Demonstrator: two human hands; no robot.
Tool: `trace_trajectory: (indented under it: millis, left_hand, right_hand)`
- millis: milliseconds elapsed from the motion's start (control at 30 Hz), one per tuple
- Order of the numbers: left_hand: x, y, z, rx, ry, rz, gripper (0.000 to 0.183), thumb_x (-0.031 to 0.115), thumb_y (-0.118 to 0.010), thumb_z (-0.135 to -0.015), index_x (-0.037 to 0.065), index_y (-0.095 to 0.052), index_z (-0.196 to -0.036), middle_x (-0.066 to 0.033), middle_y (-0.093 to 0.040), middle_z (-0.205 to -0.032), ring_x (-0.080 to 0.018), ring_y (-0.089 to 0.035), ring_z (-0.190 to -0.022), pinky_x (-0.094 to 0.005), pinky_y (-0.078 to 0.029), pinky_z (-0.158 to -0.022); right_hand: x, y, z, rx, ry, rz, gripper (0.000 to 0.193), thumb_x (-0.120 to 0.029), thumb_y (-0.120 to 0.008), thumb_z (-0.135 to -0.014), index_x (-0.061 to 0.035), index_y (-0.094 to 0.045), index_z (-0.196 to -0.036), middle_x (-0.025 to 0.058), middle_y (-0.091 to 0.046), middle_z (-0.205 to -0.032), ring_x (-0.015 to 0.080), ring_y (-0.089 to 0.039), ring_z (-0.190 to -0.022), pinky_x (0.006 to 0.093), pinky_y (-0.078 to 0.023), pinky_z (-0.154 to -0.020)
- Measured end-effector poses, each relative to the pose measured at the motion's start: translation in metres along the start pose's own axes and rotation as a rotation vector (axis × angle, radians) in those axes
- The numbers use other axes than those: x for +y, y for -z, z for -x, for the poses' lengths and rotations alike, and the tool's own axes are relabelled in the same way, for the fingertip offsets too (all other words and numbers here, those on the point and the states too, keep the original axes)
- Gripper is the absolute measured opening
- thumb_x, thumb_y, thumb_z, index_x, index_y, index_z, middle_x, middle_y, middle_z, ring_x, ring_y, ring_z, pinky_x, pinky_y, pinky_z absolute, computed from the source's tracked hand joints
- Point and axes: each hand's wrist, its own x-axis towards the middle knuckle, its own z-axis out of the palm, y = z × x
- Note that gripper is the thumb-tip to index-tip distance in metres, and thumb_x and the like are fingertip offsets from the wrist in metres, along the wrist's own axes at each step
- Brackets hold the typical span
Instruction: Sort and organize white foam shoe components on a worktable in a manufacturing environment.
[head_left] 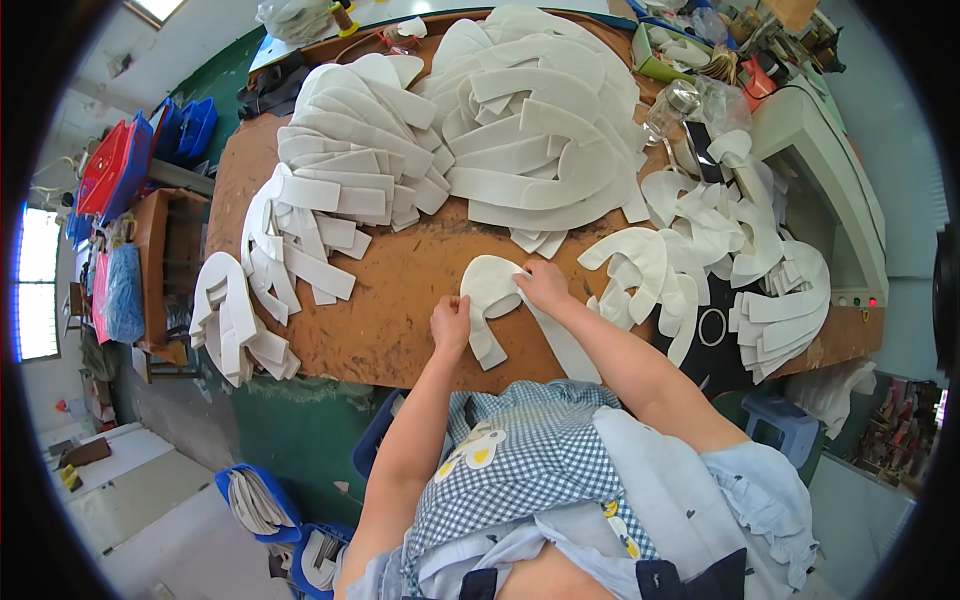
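Apron [540, 460], brown worktable [405, 275] under white pieces [488, 275], green floor [300, 425]

You hold a flat, matte white U-shaped piece [488, 284] at the near middle of the desk [400, 285], its rounded bend toward the far side, its square-ended left leg pointing near you.

The bench [400, 290] has a brown colour. The curved piece [484, 280] at its near edge is plain white, and the piles [560, 85] along its far edge are of the same white. The apron [560, 455] carries a blue and white check, with patches [487, 449] in white and yellow. The floor [300, 420] below is dark green.
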Motion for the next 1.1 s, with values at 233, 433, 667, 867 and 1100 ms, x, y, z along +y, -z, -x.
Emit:
trace_trajectory:
  millis: [233,433,667,867,1100]
  left_hand:
    - [-0.003,0.012,0.020,-0.206,0.192,0.110,0.025,0.021,-0.071,-0.081,-0.002,-0.064,-0.087,-0.0092,-0.067,-0.074,-0.0177,-0.065,-0.063,-0.0310,-0.054,-0.057]
    - [-0.015,0.013,0.030,-0.217,0.276,0.263,0.023,0.018,-0.070,-0.081,-0.004,-0.065,-0.085,-0.0073,-0.066,-0.071,-0.0140,-0.064,-0.060,-0.0281,-0.054,-0.053]
    - [-0.016,0.014,0.025,-0.213,0.235,0.176,0.020,0.017,-0.070,-0.080,-0.003,-0.068,-0.081,-0.0078,-0.067,-0.069,-0.0142,-0.065,-0.058,-0.0280,-0.054,-0.054]
    - [-0.013,0.017,0.024,-0.203,0.190,0.105,0.018,0.018,-0.072,-0.077,0.000,-0.071,-0.077,-0.0074,-0.068,-0.064,-0.0152,-0.067,-0.057,-0.0277,-0.054,-0.057]
    - [0.040,0.026,0.040,-0.190,-0.001,-0.384,0.029,0.014,-0.070,-0.075,-0.001,-0.063,-0.098,-0.0151,-0.065,-0.098,-0.0267,-0.064,-0.091,-0.0348,-0.052,-0.078]
  right_hand:
    - [-0.002,-0.001,0.002,0.004,-0.001,0.073,0.026,-0.029,-0.063,-0.079,-0.0034,-0.066,-0.085,0.0180,-0.067,-0.085,0.0364,-0.064,-0.083,0.0467,-0.051,-0.073]
    - [-0.003,-0.002,0.003,0.028,0.002,0.082,0.029,-0.032,-0.065,-0.079,-0.0031,-0.065,-0.082,0.0174,-0.066,-0.083,0.0360,-0.063,-0.081,0.0461,-0.050,-0.072]
    - [-0.002,-0.004,0.003,0.025,-0.006,0.086,0.029,-0.032,-0.065,-0.079,-0.0037,-0.065,-0.084,0.0171,-0.067,-0.084,0.0355,-0.063,-0.082,0.0460,-0.050,-0.072]
    - [-0.002,-0.006,0.001,0.031,-0.001,0.089,0.028,-0.032,-0.066,-0.079,-0.0040,-0.066,-0.083,0.0169,-0.067,-0.083,0.0354,-0.064,-0.082,0.0460,-0.050,-0.072]
    - [0.001,-0.002,0.002,0.036,-0.024,0.107,0.029,-0.032,-0.066,-0.079,-0.0038,-0.066,-0.084,0.0170,-0.067,-0.084,0.0354,-0.064,-0.082,0.0459,-0.050,-0.072]
